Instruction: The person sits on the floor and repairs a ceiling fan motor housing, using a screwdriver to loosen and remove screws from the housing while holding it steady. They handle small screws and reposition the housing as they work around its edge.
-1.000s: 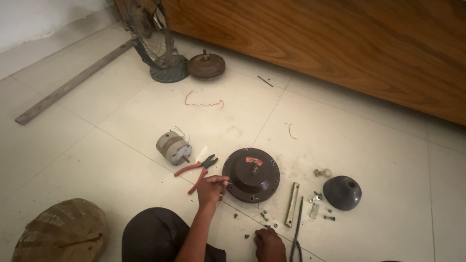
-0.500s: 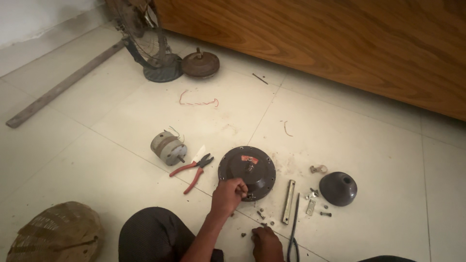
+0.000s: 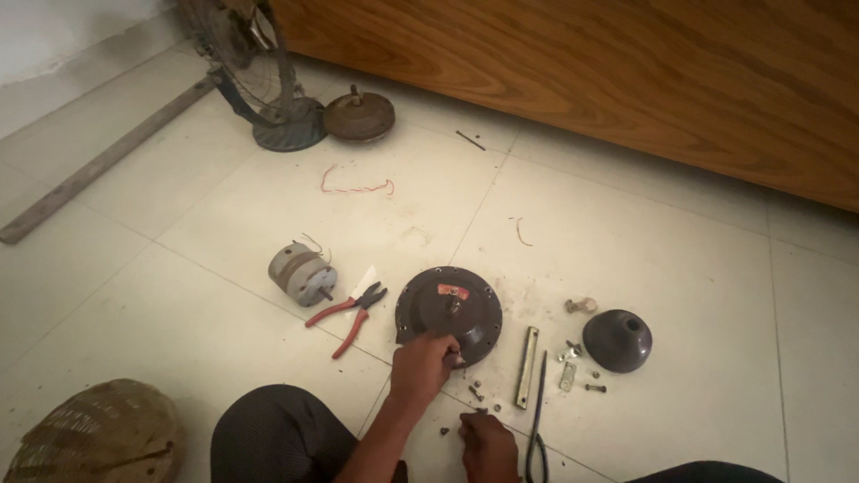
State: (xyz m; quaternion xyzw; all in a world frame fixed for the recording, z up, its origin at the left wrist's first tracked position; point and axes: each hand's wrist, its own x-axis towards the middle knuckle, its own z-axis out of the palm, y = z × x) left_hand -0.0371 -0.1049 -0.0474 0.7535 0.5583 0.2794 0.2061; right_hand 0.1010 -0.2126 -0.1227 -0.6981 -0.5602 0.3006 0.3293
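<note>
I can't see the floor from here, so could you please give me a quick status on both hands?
Left hand on near rim of dark round motor housing. Right hand low, at loose screws on tile. Red-handled pliers lie left, apart.

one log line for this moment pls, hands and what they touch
left hand on rim of dark round motor housing | right hand at small screws on floor | red-handled pliers lie untouched

Single head view, looking steeply down, floor (image 3: 626, 233) near
</note>
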